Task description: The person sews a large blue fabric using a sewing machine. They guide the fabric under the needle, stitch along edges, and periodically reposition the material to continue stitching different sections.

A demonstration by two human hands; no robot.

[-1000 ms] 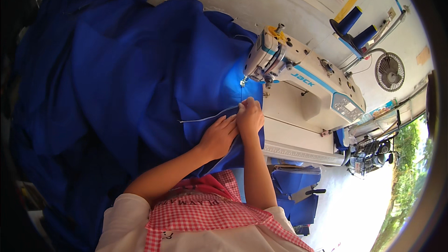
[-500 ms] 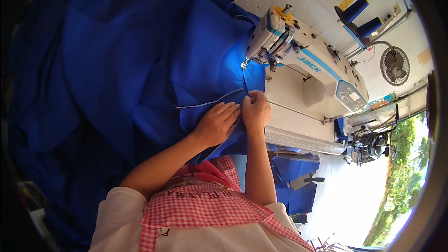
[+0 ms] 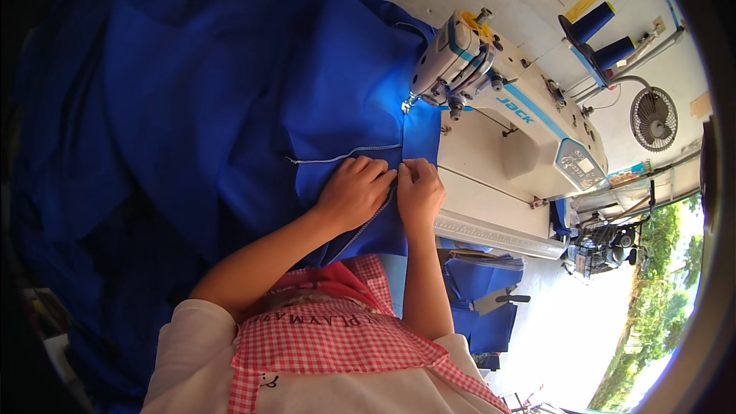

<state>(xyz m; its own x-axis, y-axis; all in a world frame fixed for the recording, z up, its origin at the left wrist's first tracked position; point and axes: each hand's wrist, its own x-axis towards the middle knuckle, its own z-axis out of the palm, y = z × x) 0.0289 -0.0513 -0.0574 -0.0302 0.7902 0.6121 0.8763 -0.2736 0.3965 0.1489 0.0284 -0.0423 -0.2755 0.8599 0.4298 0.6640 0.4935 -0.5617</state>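
Observation:
A large sheet of royal-blue fabric (image 3: 222,100) spreads across the left, and its right edge runs under the lit presser foot (image 3: 408,104) of a white sewing machine (image 3: 529,119). My left hand (image 3: 354,193) rests on this fabric with its fingers curled, gripping it just below a pale stitched seam (image 3: 345,158). Close beside it, my right hand (image 3: 421,193) pinches the fabric along the folded strip at its right edge, below the presser foot. The fingertips of both hands nearly meet. The fabric between the fingers is partly hidden.
Two blue thread spools (image 3: 602,38) stand on a holder behind the machine, near a small fan (image 3: 654,119). Below the table's edge lies a stack of blue cut pieces (image 3: 481,280). A parked bike with a basket (image 3: 602,245) stands at the right by the opening.
My right hand has shifted slightly down, and the edge strip now lies flatter and wider. The left fingers, stretched flat before, have curled on the fabric. The view has shifted slightly.

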